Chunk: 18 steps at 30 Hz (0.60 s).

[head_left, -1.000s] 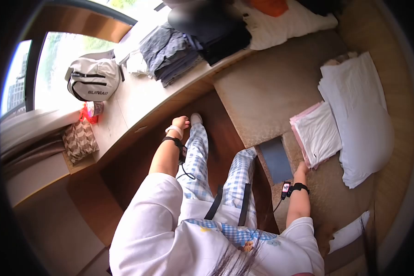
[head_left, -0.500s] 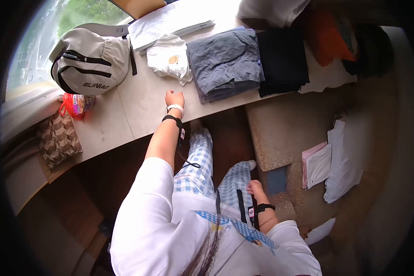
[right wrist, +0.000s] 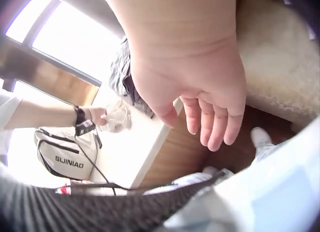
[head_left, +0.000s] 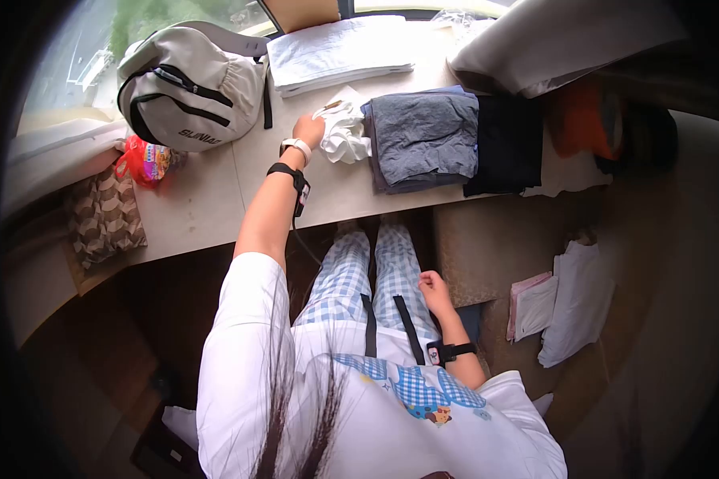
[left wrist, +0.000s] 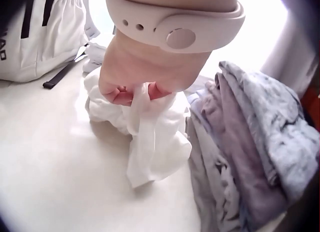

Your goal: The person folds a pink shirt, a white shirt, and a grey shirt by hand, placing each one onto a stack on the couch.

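Note:
On the pale ledge, a crumpled white garment (head_left: 347, 137) lies just left of a folded stack of grey clothes (head_left: 423, 144). My left hand (head_left: 307, 132) reaches out and pinches it at its left side. In the left wrist view, a fold of the white garment (left wrist: 157, 147) comes out between the curled fingers and thumb of that left hand (left wrist: 150, 74). My right hand (head_left: 435, 291) hangs near my right leg, holding nothing. The right wrist view shows this right hand (right wrist: 195, 87) with its fingers loosely extended.
A beige backpack (head_left: 196, 96) stands left of the garment. Folded white cloth (head_left: 339, 52) lies behind, black clothes (head_left: 507, 144) to the right. A red bag (head_left: 145, 162) sits by the patterned cushion (head_left: 108, 215). Pink and white folded cloth (head_left: 531, 307) and a pillow (head_left: 579, 299) lie at right.
My view has turned left toward the ledge. The left hand has reached up over the ledge and taken hold of the white garment. My right hand has come away from the pink and white cloth.

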### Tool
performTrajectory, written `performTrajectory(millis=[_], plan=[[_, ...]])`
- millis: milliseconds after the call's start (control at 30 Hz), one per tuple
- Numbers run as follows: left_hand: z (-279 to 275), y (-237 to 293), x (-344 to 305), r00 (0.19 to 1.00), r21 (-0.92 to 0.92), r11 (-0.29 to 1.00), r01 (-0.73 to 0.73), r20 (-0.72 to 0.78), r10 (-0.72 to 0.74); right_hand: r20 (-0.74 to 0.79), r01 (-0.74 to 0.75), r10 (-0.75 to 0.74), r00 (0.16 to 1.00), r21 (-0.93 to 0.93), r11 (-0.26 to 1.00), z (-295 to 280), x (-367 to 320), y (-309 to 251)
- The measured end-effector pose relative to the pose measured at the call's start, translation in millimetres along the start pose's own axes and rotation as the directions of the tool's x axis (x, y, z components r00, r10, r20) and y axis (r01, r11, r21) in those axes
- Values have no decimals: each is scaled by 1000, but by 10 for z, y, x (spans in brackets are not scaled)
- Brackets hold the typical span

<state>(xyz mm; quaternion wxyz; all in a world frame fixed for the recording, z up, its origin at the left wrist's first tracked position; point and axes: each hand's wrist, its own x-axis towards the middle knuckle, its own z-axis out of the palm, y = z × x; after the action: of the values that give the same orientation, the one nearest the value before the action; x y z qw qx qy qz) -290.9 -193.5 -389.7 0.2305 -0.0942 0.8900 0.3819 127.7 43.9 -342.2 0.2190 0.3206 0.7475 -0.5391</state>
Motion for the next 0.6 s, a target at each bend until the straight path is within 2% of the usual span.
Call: performTrajectory(millis=[33, 67, 133, 200, 267, 367, 433, 467, 500, 567, 600], plan=[[-205, 77, -189, 999, -106, 994, -38, 34, 42, -10, 22, -21, 1000, 96, 995, -94, 117, -87], [-434, 175, -344, 994, -211, 974, -86, 53, 99, -36, 44, -40, 999, 114, 992, -194, 253, -227], [-891, 516, -971, 980, -404, 905, -133, 81, 181, -184, 266, -236, 954, 164, 950, -388, 251, -1126], [-1301, 1046, -1689, 960, -607, 778, -160, 87, 266, -249, 499, -451, 857, 182, 847, -570, 232, -1967], [-1522, 1316, -2276, 925, -795, 587, -151, 96, 368, -245, 686, -641, 727, 261, 679, -722, 112, -2783], [-1813, 1629, -2950, 874, -831, 533, -159, 133, 467, -8, 808, -828, 561, 222, 546, -810, -280, -3743], [-1959, 1763, -3298, 838, -802, 567, -188, 170, 519, 248, 789, -843, 477, 302, 535, -694, -513, -4076], [-2014, 1848, -3471, 843, -798, 572, -189, 167, 512, 371, 741, -800, 472, 325, 588, -647, -623, -4178], [-2030, 1877, -3580, 823, -779, 565, -270, 118, 556, 468, 650, -711, 524, 319, 689, -578, -613, -4213], [-2163, 1910, -3793, 833, -669, 658, -346, 103, 543, 522, 555, -713, 467, 455, 697, -516, -706, -4297], [-2235, 1870, -3862, 840, -668, 673, -318, 131, 527, 545, 559, -707, 451, 445, 700, -493, -745, -4332]])
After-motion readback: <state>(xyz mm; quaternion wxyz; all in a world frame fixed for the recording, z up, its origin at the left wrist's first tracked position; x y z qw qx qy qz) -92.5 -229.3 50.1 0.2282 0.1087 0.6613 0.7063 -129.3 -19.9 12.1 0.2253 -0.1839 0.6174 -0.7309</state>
